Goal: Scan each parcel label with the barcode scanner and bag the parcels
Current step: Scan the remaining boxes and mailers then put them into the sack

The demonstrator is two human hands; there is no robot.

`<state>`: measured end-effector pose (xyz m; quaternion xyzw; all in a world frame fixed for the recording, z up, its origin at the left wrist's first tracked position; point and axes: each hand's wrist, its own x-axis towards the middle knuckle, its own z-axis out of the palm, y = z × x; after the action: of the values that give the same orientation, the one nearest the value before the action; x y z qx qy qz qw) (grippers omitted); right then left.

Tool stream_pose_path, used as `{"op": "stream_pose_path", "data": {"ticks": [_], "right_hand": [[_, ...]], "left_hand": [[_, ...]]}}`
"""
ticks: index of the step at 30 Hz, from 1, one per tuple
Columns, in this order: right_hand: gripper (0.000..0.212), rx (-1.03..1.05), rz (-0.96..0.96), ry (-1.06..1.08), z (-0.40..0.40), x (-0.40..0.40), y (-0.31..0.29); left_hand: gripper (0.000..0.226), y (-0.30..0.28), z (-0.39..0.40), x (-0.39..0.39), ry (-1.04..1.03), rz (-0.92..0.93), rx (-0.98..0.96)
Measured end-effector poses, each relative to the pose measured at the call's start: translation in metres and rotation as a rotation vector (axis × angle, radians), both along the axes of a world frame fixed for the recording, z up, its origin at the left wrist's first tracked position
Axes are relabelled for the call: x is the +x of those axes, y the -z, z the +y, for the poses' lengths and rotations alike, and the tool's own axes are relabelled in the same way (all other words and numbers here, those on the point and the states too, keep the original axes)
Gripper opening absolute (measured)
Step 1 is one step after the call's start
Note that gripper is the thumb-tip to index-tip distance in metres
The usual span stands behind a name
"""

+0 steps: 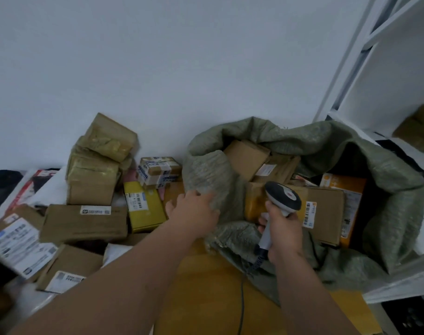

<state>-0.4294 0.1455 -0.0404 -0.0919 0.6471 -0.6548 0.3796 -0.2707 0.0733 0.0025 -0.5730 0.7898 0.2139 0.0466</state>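
Note:
A big green woven sack (387,189) lies open at the right with several cardboard parcels (324,209) inside. My left hand (194,211) rests on the sack's left rim (208,175), fingers spread on the fabric. My right hand (282,230) grips the handle of a grey-and-white barcode scanner (282,195), whose head hangs over the sack's mouth. Its dark cable (242,298) trails down toward me. A pile of loose parcels lies at the left, among them a yellow box (145,206) and a flat brown box (85,223).
Taped brown boxes (97,165) are stacked against the white wall. A white shelf unit (387,68) stands at the right, with a brown parcel (418,129) on it. A wooden surface (206,286) lies under my arms. A black crate (411,315) sits at the bottom right.

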Motion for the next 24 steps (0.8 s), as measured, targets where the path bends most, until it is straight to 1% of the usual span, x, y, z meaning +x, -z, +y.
{"op": "stream_pose_path", "data": {"ticks": [2, 4, 6, 8, 10, 12, 14, 17, 20, 24], "right_hand": [[0.041, 0.008, -0.011, 0.005, -0.001, 0.002, 0.005], [0.042, 0.02, -0.005, 0.003, -0.002, 0.003, 0.008], [0.037, 0.032, 0.014, 0.008, -0.002, 0.001, 0.011], [0.031, 0.054, 0.061, 0.037, -0.003, -0.006, 0.013], [0.023, 0.047, 0.078, 0.086, -0.003, -0.014, 0.012], [0.018, 0.023, 0.077, 0.108, -0.003, -0.023, 0.008], [0.018, -0.01, 0.064, 0.083, -0.003, -0.031, 0.004], [0.012, -0.015, 0.04, -0.026, -0.005, -0.035, 0.0], [0.032, 0.035, 0.026, -0.121, -0.011, -0.035, 0.004], [0.046, 0.045, 0.036, -0.068, -0.017, -0.041, 0.01]], "left_hand": [[0.055, 0.007, 0.004, 0.004, -0.026, 0.011, 0.123], [0.056, 0.013, 0.007, 0.002, 0.005, 0.001, 0.156], [0.058, 0.017, 0.01, -0.005, 0.076, -0.055, 0.102], [0.06, 0.018, 0.011, -0.015, 0.152, -0.105, -0.016], [0.062, 0.017, 0.008, -0.027, 0.205, -0.107, -0.136], [0.064, 0.017, 0.006, -0.041, 0.253, -0.112, -0.211], [0.065, 0.019, 0.003, -0.054, 0.307, -0.138, -0.233], [0.067, 0.029, -0.002, -0.071, 0.372, -0.215, -0.207], [0.068, 0.04, -0.006, -0.081, 0.43, -0.314, -0.161], [0.065, 0.045, -0.007, -0.086, 0.464, -0.369, -0.149]]}}
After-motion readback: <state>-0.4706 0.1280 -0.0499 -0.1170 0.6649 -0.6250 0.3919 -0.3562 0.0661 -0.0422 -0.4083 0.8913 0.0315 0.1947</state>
